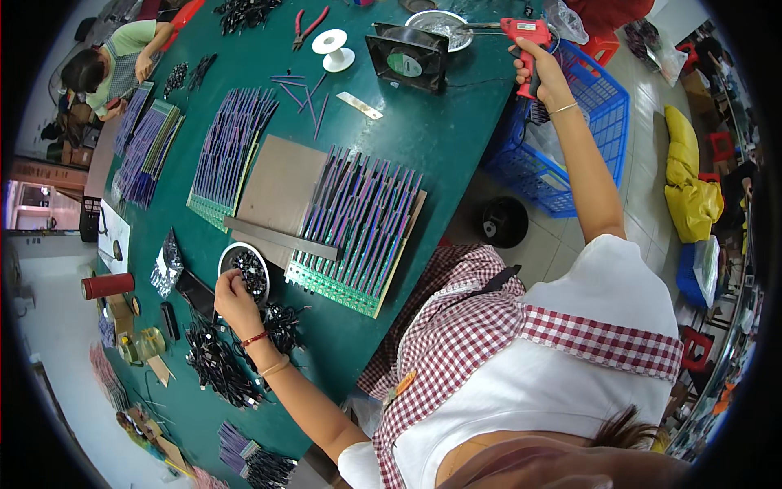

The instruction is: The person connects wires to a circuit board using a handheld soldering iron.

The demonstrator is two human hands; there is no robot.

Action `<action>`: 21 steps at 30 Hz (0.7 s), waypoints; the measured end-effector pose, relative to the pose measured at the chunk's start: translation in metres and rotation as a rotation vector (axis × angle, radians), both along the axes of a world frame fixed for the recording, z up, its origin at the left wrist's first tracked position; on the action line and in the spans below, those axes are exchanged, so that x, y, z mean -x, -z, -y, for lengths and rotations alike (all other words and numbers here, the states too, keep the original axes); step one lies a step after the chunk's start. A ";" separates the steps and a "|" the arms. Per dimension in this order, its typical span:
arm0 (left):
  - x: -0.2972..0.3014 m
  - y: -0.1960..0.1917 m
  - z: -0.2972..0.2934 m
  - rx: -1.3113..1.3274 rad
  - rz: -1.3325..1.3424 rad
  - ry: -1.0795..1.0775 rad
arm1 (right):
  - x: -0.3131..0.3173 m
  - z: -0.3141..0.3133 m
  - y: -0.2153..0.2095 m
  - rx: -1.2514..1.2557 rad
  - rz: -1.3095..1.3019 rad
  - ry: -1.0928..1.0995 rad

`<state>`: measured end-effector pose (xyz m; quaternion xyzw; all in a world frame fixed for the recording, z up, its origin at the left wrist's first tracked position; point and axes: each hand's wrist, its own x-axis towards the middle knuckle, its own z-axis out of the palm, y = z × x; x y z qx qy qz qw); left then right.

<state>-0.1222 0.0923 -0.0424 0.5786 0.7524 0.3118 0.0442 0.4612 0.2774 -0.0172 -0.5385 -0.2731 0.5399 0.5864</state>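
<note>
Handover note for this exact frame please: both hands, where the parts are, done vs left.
Left hand: fingers in the small white bowl of black parts, picking.
Right hand: shut on the red glue gun, held up at the far table edge near the black fan.
Parts: strip rack in front, grey bar across its left end; more racks farther along the green table; loose black parts near the wrist.
Done or left: cannot tell from this view.

Left hand (pixel 232 295) reaches into round white dish (pixel 244 269) of small black parts on green desk (pixel 440 138). Right hand (pixel 538 69) grips red glue gun (pixel 525 33), far right.
</note>
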 end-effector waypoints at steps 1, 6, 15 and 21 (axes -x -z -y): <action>-0.001 -0.003 0.000 -0.004 0.084 -0.024 | -0.002 0.001 0.000 0.003 0.002 -0.005; -0.028 -0.026 0.003 -0.111 0.144 -0.037 | 0.019 0.044 -0.031 -0.194 0.008 -0.003; -0.114 -0.045 0.040 0.046 0.841 0.093 | 0.130 0.124 -0.065 -0.431 -0.208 -0.325; -0.155 -0.046 0.052 -0.005 1.528 0.289 | 0.233 0.171 -0.051 -0.247 0.007 -0.636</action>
